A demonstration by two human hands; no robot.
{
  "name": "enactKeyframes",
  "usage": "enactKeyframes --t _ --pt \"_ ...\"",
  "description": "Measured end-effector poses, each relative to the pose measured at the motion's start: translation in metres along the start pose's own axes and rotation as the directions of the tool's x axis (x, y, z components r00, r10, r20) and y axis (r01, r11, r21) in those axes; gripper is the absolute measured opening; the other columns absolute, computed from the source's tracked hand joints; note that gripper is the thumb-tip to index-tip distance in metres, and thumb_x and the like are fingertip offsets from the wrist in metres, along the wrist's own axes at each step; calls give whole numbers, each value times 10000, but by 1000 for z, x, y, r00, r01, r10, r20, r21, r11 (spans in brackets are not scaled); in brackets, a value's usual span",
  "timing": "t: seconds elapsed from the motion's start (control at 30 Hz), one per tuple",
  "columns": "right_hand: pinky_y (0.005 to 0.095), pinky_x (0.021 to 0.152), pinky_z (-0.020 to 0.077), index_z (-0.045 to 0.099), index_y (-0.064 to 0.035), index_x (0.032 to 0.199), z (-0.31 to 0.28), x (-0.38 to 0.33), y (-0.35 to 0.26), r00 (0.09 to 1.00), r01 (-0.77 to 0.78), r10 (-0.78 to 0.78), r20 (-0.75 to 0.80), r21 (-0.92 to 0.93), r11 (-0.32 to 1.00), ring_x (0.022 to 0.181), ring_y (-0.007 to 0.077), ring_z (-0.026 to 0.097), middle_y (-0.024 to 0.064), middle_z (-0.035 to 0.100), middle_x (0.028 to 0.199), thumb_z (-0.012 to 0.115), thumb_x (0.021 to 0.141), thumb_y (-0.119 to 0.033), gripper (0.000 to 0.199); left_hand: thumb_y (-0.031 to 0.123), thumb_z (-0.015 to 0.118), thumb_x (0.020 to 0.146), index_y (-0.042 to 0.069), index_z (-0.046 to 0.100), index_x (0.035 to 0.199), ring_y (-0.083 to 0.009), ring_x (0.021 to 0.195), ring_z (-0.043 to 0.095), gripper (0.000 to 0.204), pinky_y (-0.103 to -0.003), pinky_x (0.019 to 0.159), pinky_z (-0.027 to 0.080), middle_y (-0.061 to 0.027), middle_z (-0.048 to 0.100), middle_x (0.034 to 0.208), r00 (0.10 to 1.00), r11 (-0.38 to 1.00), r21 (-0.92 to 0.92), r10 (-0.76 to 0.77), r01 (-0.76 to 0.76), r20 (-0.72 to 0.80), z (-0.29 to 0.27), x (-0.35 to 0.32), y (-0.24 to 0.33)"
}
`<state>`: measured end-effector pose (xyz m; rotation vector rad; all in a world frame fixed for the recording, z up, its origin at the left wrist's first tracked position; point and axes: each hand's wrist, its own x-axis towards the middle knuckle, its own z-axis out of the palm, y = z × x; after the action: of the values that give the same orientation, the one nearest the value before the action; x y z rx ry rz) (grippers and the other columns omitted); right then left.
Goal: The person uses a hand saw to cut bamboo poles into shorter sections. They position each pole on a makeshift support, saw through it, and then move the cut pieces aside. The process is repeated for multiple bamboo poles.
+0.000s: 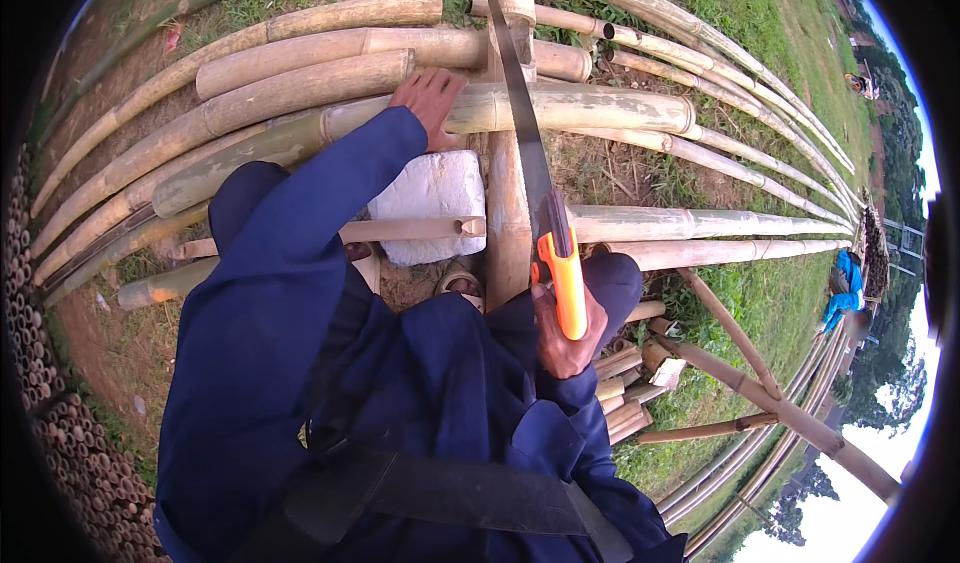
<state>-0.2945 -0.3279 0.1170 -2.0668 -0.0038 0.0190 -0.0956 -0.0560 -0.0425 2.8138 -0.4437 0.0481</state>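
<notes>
My right hand (570,328) is closed around the orange and black handle of a handsaw (525,133). Its long dark blade points away from me and crosses over a thick bamboo pole (590,108); whether the teeth touch the pole I cannot tell. Left of the blade, my left hand (430,103) grips that same pole from above, fingers over its far side. The pole lies crosswise over an upright-running bamboo support (508,213) with a notched end piece (515,1). Below my left hand sits a whitish block (430,203).
More bamboo poles (330,43) lie side by side at the left, others (720,58) stretch off to the right. Short offcuts (625,393) are piled by my right knee. Stacked bamboo ends (90,463) fill the lower left. A person in blue (845,288) is far right.
</notes>
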Motion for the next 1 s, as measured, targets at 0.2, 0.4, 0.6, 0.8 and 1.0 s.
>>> enactKeyframes --t 0.2,0.4,0.6,0.8,1.0 --pt "224 539 412 698 49 1070 4 -6 20 996 -82 80 34 47 996 569 65 532 -12 605 691 749 933 -90 202 504 905 647 22 544 1307 -359 1235 588 894 -463 1060 461 -194 609 1267 994 995 -30 -88 90 63 3 2 0" --pt "288 666 500 697 42 1132 1 -9 24 988 -135 134 80 9 991 668 154 629 83 678 788 728 923 -80 244 498 900 662 9 553 1253 -390 1121 664 842 -472 980 535 -215 663 1184 984 993 -15 -114 117 140 -4 4 6" --pt "319 694 543 698 37 1146 3 -29 19 997 -80 82 15 -79 994 673 201 674 135 703 790 714 924 -77 251 528 895 664 8 556 1231 -390 1105 670 841 -475 958 549 -218 669 1160 992 996 -2 -90 91 88 2 1 2" --pt "306 679 528 701 34 1132 15 -39 14 997 -79 77 -22 -117 990 668 177 660 121 695 779 725 929 -75 232 551 888 667 7 552 1220 -384 1098 668 845 -477 963 544 -216 664 1156 994 997 9 -77 77 78 2 3 4" --pt "282 752 527 698 25 1192 19 -40 11 996 -94 93 -14 -130 987 756 152 680 125 728 864 733 929 -70 281 525 898 664 4 558 1205 -382 1100 668 824 -474 961 542 -210 663 1135 995 997 -1 -75 75 71 2 2 1"
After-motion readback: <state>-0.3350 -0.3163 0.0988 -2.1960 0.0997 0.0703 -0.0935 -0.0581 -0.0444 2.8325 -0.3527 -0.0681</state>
